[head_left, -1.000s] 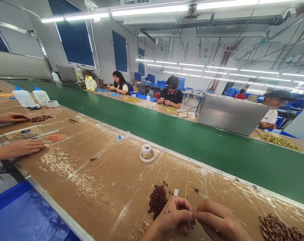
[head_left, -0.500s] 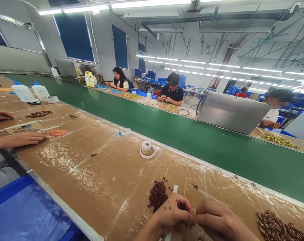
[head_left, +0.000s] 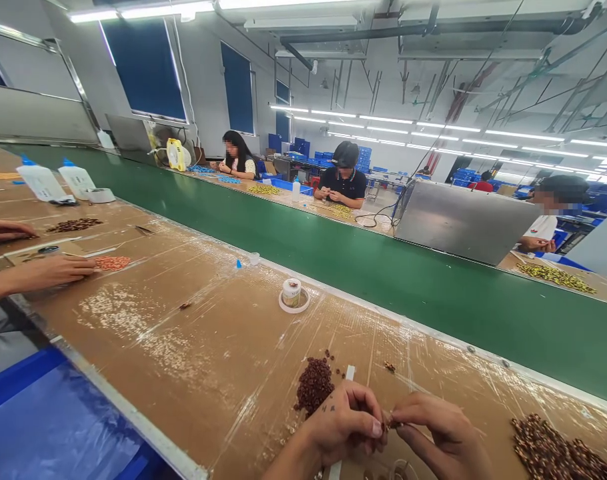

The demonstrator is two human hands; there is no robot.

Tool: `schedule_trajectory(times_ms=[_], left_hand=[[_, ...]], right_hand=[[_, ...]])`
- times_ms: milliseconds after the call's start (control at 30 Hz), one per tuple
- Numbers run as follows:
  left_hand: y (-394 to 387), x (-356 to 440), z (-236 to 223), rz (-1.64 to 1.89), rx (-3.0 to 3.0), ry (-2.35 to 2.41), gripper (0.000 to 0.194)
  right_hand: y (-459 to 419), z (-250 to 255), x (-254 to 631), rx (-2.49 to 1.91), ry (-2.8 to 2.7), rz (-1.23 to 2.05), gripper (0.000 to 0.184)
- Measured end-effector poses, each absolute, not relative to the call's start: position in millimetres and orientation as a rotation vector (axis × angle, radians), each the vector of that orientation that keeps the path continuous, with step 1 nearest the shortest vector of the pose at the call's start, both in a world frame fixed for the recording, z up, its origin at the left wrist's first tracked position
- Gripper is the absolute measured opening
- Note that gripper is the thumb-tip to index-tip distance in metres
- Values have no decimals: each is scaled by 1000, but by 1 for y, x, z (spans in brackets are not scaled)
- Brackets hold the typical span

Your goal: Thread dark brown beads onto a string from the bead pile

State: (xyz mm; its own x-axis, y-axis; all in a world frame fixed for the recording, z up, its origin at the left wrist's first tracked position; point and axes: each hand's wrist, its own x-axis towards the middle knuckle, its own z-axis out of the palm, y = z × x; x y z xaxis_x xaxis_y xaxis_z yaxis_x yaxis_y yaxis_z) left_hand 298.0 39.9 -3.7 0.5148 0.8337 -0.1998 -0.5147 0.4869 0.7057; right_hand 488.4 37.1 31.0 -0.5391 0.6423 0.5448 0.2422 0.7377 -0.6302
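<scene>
From here I see the left hand [head_left: 341, 430] and the right hand [head_left: 438, 433] low in the head view, almost meeting. Both are curled closed in a tight pinch, with the left thumb [head_left: 377, 428] and the right fingertips [head_left: 397, 419] holding a tiny brown bead [head_left: 386, 421] between them. It's too small for me to make out any detail.

Just above the left hand sits a heap of dark brown beads [head_left: 313, 385], with a few strays around it and a white paper strip [head_left: 350, 372] just beside it. A pile of striped brown beads [head_left: 558, 448] lies to the right of the right hand. All of this rests on a plastic-wrapped cardboard work surface [head_left: 193, 353].

Farther out are a roll of tape [head_left: 292, 295] and a green conveyor belt [head_left: 433, 293]. To the left, a co-worker's hands [head_left: 51, 272] rest near a strip of reddish beads [head_left: 112, 263]. Other workers sit across the belt.
</scene>
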Motion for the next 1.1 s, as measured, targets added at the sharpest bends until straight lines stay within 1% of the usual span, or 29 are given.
schedule_trajectory(times_ms=[367,533,767,967,1100], left_hand=[[39,299,-6,894,633,587,15],[40,298,-8,894,638,584,18],[37,297,-11,890,699,576,25],[39,296,-15,913,882,641,24],[37,298,-14,990,995,694,16]], right_hand=[[35,43,482,-666,-2159,596,9],[33,36,484,-565,-2137,520,19],[30,28,486,-511,-2131,510,24],[25,31,492,-656,-2181,471,28],[20,27,496,-699,-2177,403,33]])
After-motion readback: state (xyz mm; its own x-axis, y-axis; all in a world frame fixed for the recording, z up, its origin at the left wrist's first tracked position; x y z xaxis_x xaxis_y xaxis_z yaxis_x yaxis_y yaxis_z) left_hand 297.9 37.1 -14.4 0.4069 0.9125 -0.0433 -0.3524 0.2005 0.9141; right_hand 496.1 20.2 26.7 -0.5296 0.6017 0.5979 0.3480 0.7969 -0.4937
